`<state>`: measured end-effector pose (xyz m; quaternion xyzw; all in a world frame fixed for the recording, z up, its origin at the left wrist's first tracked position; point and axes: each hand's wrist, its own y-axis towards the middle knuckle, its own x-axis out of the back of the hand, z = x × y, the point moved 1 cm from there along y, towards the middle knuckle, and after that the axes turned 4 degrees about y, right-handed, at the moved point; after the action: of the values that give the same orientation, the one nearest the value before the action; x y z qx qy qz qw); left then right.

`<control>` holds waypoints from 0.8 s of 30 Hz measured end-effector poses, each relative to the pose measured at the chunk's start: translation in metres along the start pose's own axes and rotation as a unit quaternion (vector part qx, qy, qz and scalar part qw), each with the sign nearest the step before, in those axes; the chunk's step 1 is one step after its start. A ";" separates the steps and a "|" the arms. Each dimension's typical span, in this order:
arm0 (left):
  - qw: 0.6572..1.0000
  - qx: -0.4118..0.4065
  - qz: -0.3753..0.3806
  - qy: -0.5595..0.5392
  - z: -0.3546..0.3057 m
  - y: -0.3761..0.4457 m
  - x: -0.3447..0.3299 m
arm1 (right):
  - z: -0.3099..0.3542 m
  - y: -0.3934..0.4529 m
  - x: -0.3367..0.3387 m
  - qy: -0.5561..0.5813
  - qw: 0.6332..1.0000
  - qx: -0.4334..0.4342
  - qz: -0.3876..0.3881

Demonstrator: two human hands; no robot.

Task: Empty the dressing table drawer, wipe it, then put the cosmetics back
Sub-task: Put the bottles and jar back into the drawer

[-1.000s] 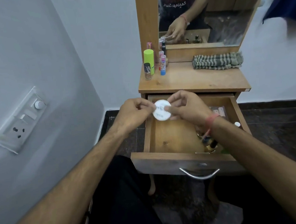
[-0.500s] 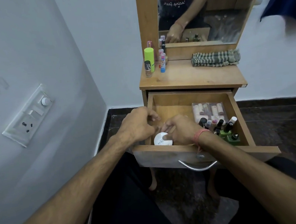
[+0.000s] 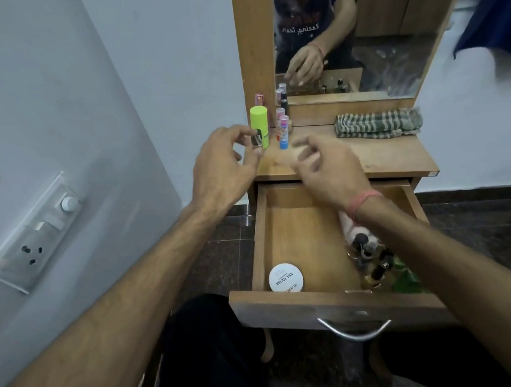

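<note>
The white round tin [image 3: 285, 277] is now seen lying in the front left corner of the drawer [image 3: 302, 235], touching or just beside the front wall; half a second ago it was being set down there by both hands. Both hands have since been raised to the bench [image 3: 394, 155]. Return of the cosmetics is judged under way, with several items still standing at the back left of the bench.

The left hand [image 3: 223, 162] is held at the small dark-capped bottle [image 3: 256, 138], in front of the green tube [image 3: 259, 126]; its grip is loosely curled, and whether the bottle is already pinched cannot be told. The right hand [image 3: 326, 167] is blurred, fingers relaxed, nothing held, near the blue-based stick [image 3: 283, 131].

Room: the drawer's left and middle floor is bare wood; a cluster of bottles [image 3: 369, 257] is crowded in the right front corner. The standing items are packed closely by the mirror frame, so a neighbour could be knocked over. The folded striped cloth [image 3: 378, 123] lies well apart at the back right.
</note>
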<state>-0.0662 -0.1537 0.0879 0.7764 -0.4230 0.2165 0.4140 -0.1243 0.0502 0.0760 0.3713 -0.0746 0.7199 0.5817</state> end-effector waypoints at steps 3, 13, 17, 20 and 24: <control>0.996 -0.030 -0.003 0.082 0.000 0.028 -0.006 | 0.011 0.044 0.007 -0.073 0.994 0.061 -0.047; 0.991 -0.027 -0.033 0.127 0.010 0.053 -0.025 | 0.002 0.096 -0.012 -0.150 0.985 0.068 -0.041; 0.996 -0.011 -0.001 0.084 0.009 0.050 -0.023 | 0.003 0.083 -0.004 -0.072 0.996 0.038 -0.045; 0.997 -0.040 0.013 0.068 0.005 0.041 -0.018 | 0.007 0.058 0.012 -0.035 0.998 0.048 -0.029; 0.994 -0.089 0.052 0.038 -0.006 0.011 -0.015 | 0.004 0.000 0.041 -0.006 0.997 0.060 0.042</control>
<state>-0.0833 -0.1449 0.0859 0.7047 -0.4641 0.2285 0.4856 -0.1244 0.0803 0.1043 0.4064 -0.0499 0.7444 0.5275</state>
